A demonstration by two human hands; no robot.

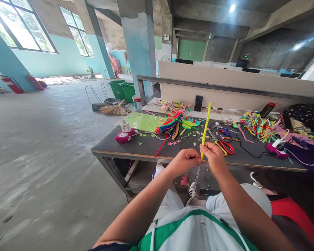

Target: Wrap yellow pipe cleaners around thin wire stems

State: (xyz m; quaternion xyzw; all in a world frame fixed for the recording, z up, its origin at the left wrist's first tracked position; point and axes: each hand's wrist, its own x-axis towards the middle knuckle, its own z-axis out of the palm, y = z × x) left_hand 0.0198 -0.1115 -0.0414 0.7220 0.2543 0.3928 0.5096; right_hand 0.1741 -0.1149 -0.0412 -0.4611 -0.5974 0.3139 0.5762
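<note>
A yellow pipe cleaner (207, 122) stands nearly upright between my hands, above the table's front edge. My left hand (186, 161) pinches its lower end between thumb and fingers. Just above that, my right hand (213, 155) is closed on it too, with thumb and fingertips meeting at the stem. Lower down, the yellow looks thicker, as if wound round. Thin clear strands (198, 174) hang below the fingers. Red-handled scissors (228, 147) lie to the right of my right hand. A bundle of coloured pipe cleaners (170, 123) lies beyond my left hand.
On the dark table (120, 148) are a pink power socket (125, 136), a green sheet (143, 122), a blue glue gun (225, 132), a black phone (198, 103) and a heap of pipe cleaners (261, 126). Green bins (117, 89) and a broom (117, 109) stand on the floor at left.
</note>
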